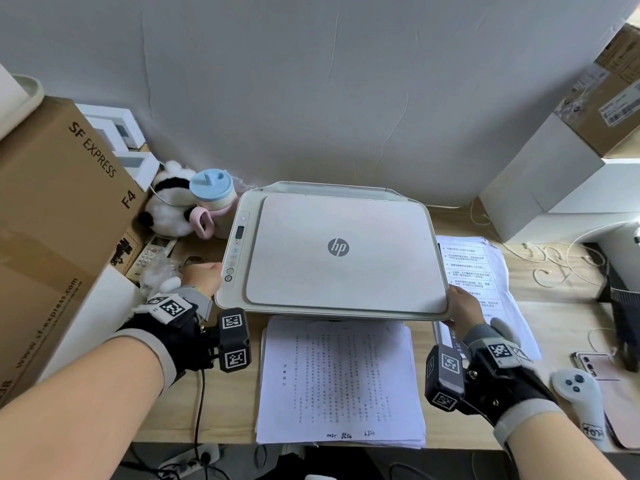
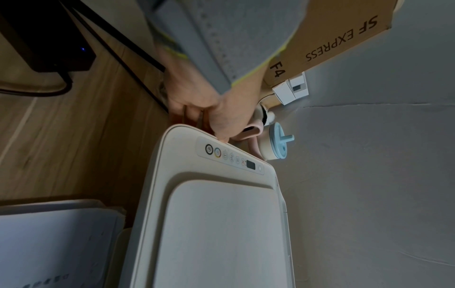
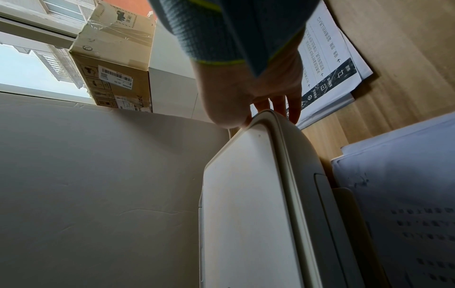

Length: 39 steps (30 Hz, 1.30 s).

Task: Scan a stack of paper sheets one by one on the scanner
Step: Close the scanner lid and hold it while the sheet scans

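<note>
A white HP scanner [image 1: 337, 251] sits mid-desk with its lid down. My left hand [image 1: 202, 275] grips its front left corner beside the button panel [image 2: 231, 156], thumb on top and fingers down the side [image 2: 192, 115]. My right hand [image 1: 462, 306] grips the front right corner, thumb on the lid's edge and fingers [image 3: 293, 109] down the side. A stack of printed sheets [image 1: 339, 379] lies on the desk just in front of the scanner. A second pile of printed sheets [image 1: 478, 265] lies to its right, partly under my right hand.
A large SF Express carton [image 1: 62, 209] crowds the left side. A plush panda [image 1: 169, 206], a blue-lidded cup [image 1: 211, 190] and a remote [image 1: 152, 251] sit behind my left hand. White boxes [image 1: 540, 188], cables, a phone [image 1: 595, 365] and a white controller [image 1: 578, 396] fill the right.
</note>
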### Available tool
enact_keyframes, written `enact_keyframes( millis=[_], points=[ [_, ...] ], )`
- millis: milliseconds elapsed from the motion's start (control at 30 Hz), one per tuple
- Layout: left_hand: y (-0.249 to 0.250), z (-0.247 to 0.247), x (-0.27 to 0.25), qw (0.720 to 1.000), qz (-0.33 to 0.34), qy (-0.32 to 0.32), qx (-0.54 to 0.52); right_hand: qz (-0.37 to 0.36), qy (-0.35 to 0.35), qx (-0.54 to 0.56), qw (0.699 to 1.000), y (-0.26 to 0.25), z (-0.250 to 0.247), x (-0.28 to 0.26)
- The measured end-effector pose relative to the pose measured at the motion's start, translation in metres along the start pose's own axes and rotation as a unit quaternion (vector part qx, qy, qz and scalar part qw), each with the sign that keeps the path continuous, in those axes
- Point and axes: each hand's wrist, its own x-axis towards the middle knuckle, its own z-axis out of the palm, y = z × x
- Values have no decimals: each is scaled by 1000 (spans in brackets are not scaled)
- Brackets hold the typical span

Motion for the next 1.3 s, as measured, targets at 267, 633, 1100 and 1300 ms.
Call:
enact_keyframes(
  millis=[267,633,1100,1300],
  points=[
    [-1,0,-4,1000,8,6,2,-20,3,8,1000,3,1,-3],
    [6,0,-17,1000,-2,18,-2,-26,-18,38,999,5,1,-4],
    [4,0,-16,1000,19,15,-20,-18,-8,33,999,6,0,-5],
    [-1,4,-21,997,61,36,-16,-20,11,42,999,11,2,-2]
  ],
)
